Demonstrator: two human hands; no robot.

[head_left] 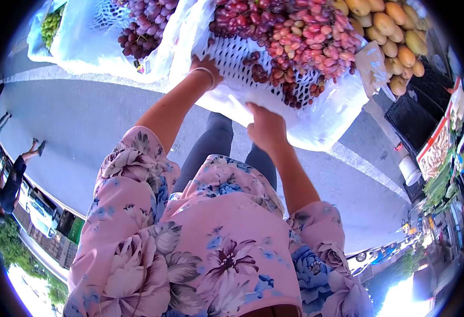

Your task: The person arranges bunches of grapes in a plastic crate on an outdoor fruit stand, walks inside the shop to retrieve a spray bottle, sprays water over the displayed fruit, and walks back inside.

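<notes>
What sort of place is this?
Probably an outdoor fruit stall or street market. Red grapes lie heaped beside white plastic sheeting, yellow-orange fruit is piled next to them, and a white vehicle shows across the paved ground.

Pavement: grey ground (84,121), in shade, running out from the near edge of the fruit stall (100,68).
Pale strip: a lighter band (366,169) crosses the ground off the stall's near right corner.
Right side: dark crates (416,119), a white bucket (410,170) and leafy greens (438,198) beyond the stall's right edge.
Roadside: a white vehicle (41,211) and a green box (76,230), well out from the near left corner.
Trees: green foliage (7,238) past the vehicle.
Light: daylight, glaring white at both lower sides.
</notes>
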